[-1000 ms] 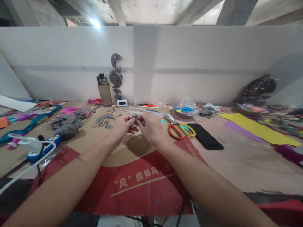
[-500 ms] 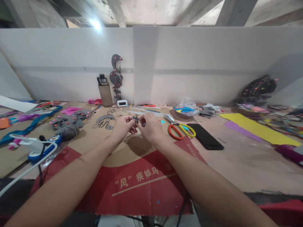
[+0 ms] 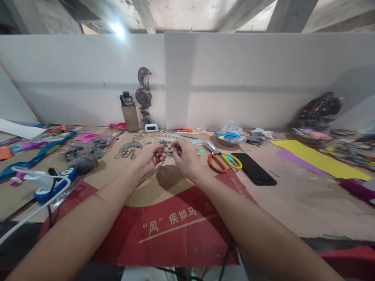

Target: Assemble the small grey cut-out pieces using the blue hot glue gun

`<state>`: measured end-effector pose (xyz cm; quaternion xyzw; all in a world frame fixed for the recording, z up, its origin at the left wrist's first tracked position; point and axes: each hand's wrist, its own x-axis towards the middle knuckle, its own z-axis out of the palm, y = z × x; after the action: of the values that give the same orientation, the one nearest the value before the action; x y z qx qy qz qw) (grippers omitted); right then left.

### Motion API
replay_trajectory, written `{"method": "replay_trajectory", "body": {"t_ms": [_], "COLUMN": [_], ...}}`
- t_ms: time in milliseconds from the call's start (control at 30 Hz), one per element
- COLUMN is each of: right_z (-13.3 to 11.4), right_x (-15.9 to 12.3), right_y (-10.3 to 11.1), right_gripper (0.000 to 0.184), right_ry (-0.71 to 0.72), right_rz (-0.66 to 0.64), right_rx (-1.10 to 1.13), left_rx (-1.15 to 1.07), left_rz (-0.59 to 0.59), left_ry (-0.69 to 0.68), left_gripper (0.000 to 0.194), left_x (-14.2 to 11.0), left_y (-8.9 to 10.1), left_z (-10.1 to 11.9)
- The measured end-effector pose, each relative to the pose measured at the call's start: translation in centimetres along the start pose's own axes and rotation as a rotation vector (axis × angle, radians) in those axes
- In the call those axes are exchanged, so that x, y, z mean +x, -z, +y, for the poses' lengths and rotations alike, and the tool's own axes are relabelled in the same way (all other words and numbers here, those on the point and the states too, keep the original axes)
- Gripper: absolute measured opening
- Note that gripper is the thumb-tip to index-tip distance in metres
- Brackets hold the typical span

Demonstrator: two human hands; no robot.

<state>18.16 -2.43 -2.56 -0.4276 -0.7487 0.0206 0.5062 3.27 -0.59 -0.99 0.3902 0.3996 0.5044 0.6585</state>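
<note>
Between the thumb and fingers of my left hand (image 3: 150, 158) is a small grey piece that looks like knotted yarn (image 3: 164, 144), with a thin strand hanging below it. My right hand (image 3: 186, 158) is just to the right, a small gap away from the piece. Its fingers are curled with the tips together, and what they hold, if anything, is too small to make out. Both hands are above a brown and red cardboard sheet (image 3: 172, 246). Left of my left hand, a grey curved felt strip (image 3: 129, 146) lies on the cardboard.
Scissors (image 3: 218, 158) with red and yellow handles and a black phone (image 3: 254, 168) lie to the right. A bottle (image 3: 129, 115) and a small white clock (image 3: 151, 127) stand at the back. At left are a grey yarn ball (image 3: 85, 162) and a blue power strip (image 3: 55, 183).
My hands have come slightly apart. The grey piece has moved a little left with my left hand, and my right hand's fingers have come away from it.
</note>
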Motion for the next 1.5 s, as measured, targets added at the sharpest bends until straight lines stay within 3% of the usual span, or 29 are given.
{"method": "replay_trajectory", "body": {"t_ms": [333,867,1333,1500], "right_z": [-0.3,-0.5,0.0,0.1], "right_x": [0.0,0.0,0.1,0.1], "right_y": [0.5,0.5,0.3,0.4], "right_gripper": [0.007,0.005,0.008,0.014], "right_ry": [0.030,0.015,0.006,0.032], "right_rz": [-0.011,-0.066,-0.039,-0.049], "right_rx": [-0.133,-0.283,-0.163,-0.165], "left_rx": [0.174,0.454,0.306,0.370], "left_rz": [-0.087,-0.148,-0.086,-0.093], "left_ry": [-0.120,-0.278,-0.154,-0.193], "left_gripper": [0.010,0.022,0.014,0.019], "left_x": [-0.2,-0.6,-0.1,-0.1], "left_y": [-0.2,-0.2,0.1,0.2], "left_z": [-0.8,-1.0,-1.0,-1.2]}}
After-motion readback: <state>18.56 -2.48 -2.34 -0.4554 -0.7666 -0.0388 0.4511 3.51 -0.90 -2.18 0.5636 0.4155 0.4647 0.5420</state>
